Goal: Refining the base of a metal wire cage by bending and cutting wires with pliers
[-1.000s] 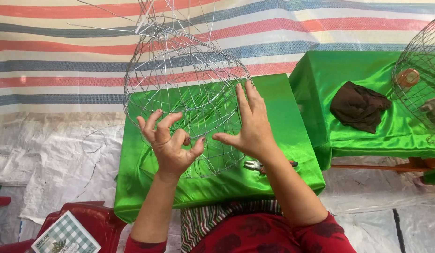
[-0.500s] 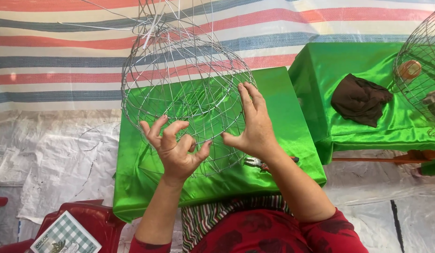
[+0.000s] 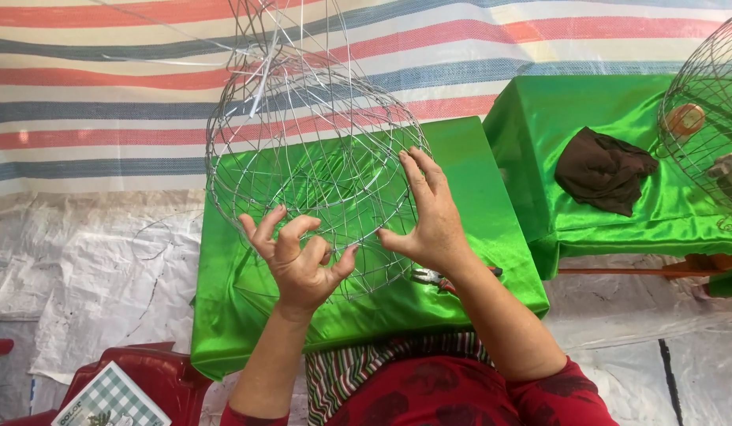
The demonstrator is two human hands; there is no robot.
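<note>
A round wire cage frame (image 3: pixel 303 150) of thin silver wire stands on a table covered in shiny green cloth (image 3: pixel 476 197). My left hand (image 3: pixel 296 260) is at the frame's near lower edge, fingers curled and pinching a wire. My right hand (image 3: pixel 429 213) lies flat against the frame's right side, thumb hooked on a wire. Loose wire ends stick up from the top of the frame. A pair of pliers (image 3: pixel 441 278) lies on the cloth just under my right wrist.
A second green-covered table (image 3: pixel 539 118) stands to the right with a dark brown cloth (image 3: pixel 603 170) and another wire cage (image 3: pixel 709 110). A red plastic chair (image 3: pixel 161 375) holding a green checked box (image 3: pixel 110 402) is at lower left. White sheeting covers the floor; a striped tarpaulin hangs behind.
The frame has turned slightly under my hands. My left hand has shifted a little right along the lower rim; my right hand stays on the right side.
</note>
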